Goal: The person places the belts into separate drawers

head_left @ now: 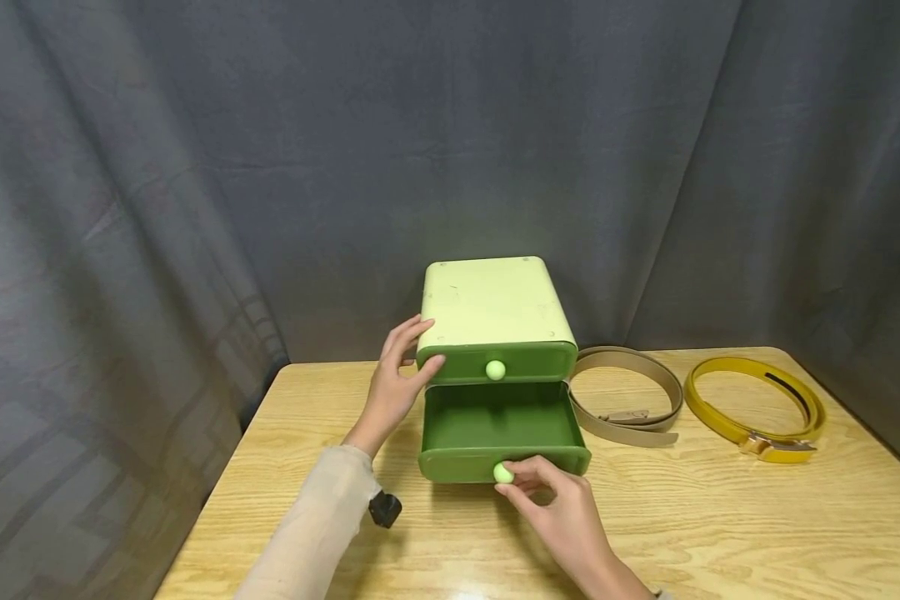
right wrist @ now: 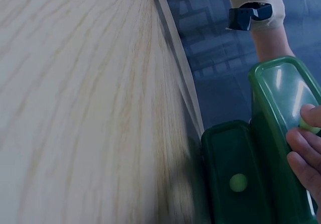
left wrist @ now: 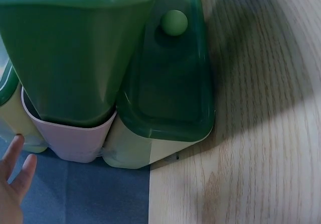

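A small drawer cabinet [head_left: 495, 300] with a pale yellow-green top stands on the table. Its top drawer [head_left: 457, 364] is closed, while the green drawer [head_left: 450, 465] below it is pulled out and looks empty inside. My right hand [head_left: 562, 512] pinches the round light-green knob [head_left: 503, 473] of that drawer between thumb and fingers. At the cabinet's upper left side, my left hand [head_left: 393, 383] rests with fingers extended, the thumb near the front edge. The left wrist view shows a pink housing [left wrist: 75, 141] around the pulled-out drawer, and a closed bottom drawer [left wrist: 173, 83].
Right of the cabinet lies a coiled taupe belt [head_left: 663, 383]. Farther right is a coiled mustard-yellow belt [head_left: 817, 408] with a gold buckle. Grey curtain [head_left: 450, 150] hangs behind the wooden table [head_left: 720, 533].
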### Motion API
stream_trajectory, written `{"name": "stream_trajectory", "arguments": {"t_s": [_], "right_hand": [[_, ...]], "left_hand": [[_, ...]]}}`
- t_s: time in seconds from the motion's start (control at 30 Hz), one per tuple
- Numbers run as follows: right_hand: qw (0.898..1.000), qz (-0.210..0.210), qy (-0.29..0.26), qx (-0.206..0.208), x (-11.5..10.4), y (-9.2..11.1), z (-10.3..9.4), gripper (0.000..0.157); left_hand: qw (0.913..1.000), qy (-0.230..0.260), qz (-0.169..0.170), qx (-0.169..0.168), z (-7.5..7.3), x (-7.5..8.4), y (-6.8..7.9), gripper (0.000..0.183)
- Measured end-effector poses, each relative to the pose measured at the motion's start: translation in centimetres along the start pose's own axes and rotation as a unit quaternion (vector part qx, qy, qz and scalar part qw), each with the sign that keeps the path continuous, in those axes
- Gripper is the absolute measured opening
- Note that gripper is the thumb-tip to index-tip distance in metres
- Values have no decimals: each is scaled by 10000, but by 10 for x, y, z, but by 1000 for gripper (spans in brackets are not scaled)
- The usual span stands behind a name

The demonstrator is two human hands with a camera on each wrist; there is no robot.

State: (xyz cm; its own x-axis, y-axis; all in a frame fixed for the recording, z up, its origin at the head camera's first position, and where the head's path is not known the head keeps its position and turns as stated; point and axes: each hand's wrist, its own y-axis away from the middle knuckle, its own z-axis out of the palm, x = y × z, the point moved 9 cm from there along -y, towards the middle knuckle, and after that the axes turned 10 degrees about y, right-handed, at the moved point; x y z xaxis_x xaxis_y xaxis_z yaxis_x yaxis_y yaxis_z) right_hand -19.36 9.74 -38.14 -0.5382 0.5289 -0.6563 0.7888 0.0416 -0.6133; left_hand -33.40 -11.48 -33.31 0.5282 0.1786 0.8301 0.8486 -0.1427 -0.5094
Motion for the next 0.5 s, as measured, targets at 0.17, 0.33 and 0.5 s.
{"name": "stream_trajectory", "arguments": {"t_s": [0.17,0.33,0.5], "right_hand": [[10000,-38,-25,13,-1,3,-3,34],[9998,-185,17,32,-4,5,-5,34],[9995,-289,76,46,-8,7,-7,35]], "left_hand": [[10000,-9,-28,-17,1,1,0,50],[10000,-34,-69,-3,0,2,0,50],[10000,-38,-43,14,0,1,1,49]]}}
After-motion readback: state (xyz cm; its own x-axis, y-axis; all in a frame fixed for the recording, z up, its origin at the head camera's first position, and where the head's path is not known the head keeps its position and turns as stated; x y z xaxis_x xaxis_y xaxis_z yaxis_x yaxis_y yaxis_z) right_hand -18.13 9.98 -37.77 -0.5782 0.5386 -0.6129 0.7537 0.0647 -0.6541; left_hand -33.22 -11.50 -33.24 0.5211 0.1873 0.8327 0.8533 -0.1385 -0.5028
